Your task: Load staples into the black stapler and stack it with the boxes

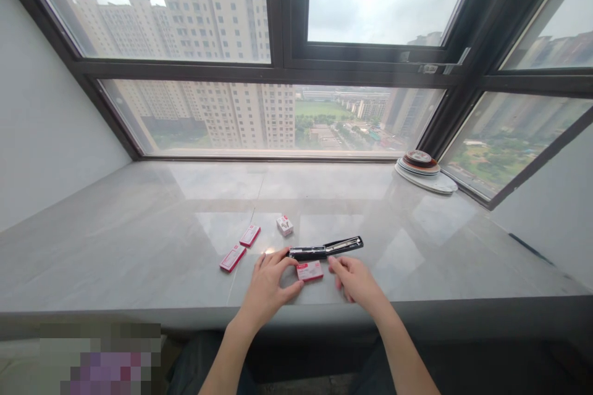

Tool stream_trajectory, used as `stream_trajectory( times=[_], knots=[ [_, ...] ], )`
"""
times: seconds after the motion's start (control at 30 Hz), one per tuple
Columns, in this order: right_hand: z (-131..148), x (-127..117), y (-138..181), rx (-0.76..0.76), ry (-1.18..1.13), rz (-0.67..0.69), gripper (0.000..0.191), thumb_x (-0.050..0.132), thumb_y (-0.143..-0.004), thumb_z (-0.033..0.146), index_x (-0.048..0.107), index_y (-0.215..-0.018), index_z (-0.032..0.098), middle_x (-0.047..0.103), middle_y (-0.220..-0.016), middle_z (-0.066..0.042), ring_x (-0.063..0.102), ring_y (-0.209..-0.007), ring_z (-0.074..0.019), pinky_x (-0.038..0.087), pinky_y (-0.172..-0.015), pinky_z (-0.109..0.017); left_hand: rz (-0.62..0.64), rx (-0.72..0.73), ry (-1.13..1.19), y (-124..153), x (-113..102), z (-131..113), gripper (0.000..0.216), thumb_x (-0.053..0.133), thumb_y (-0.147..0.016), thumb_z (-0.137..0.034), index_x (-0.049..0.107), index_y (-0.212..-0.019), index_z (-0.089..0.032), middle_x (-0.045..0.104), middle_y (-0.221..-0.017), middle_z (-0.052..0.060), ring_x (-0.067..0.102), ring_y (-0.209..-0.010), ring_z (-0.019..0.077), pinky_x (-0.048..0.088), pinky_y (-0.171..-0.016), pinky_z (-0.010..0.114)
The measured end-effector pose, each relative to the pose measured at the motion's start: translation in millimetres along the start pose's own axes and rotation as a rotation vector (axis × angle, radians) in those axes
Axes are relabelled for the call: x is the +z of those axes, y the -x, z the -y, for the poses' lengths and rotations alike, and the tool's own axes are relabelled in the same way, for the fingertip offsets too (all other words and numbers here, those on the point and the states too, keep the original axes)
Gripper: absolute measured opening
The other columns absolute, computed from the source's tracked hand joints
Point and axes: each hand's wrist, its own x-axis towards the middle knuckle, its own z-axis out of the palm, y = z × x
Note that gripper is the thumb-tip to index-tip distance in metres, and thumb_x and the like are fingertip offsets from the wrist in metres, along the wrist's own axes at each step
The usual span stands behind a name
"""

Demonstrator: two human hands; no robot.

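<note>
A black stapler [308, 253] lies opened out on the counter, its long top arm swung to the right. Just in front of it is a pink-and-white staple box [309, 271]. My left hand [270, 278] has its thumb and index finger at the box's left corners, and its other fingers reach to the stapler's left end. Beyond the box's right side, my right hand [354, 279] is closed, fingers curled and thumb near the index finger, close to the stapler's hinge area. Whatever lies between those fingertips is too small to make out.
Two flat pink-and-white boxes [233, 257] lie to the left, nearly end to end. A small white-and-pink carton [285, 225] stands behind the stapler. Stacked plates [428, 182] sit in the far right corner by the window. The marble counter's front edge [185, 308] runs close to my forearms.
</note>
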Motion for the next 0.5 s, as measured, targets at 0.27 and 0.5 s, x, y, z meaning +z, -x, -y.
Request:
stream_trajectory(
  times=[0.27,0.5],
  knots=[
    [3.0,12.7,0.2,-0.179,0.241,-0.056,0.037,0.058,-0.089,0.052,0.065,-0.075,0.018,0.061,-0.058,0.000,0.049,-0.052,-0.0140,0.030,-0.050,-0.024,0.022,0.055,0.018,5.4,-8.5,1.9,0.024,0.066,-0.091,-0.034,0.066,-0.114,-0.034,0.054,-0.149,0.000,0.047,-0.141,0.0232,0.022,-0.124,0.052],
    [35.9,15.8,5.8,-0.322,0.308,-0.188,0.032,0.054,-0.094,0.050,0.071,-0.100,0.024,0.057,-0.054,0.003,0.055,-0.055,-0.0178,0.034,-0.055,-0.026,-0.007,0.063,0.007,8.6,-8.4,1.3,0.028,0.063,-0.091,-0.032,0.062,-0.120,-0.032,0.050,-0.153,0.001,0.046,-0.142,0.0221,0.018,-0.126,0.052]
  ],
)
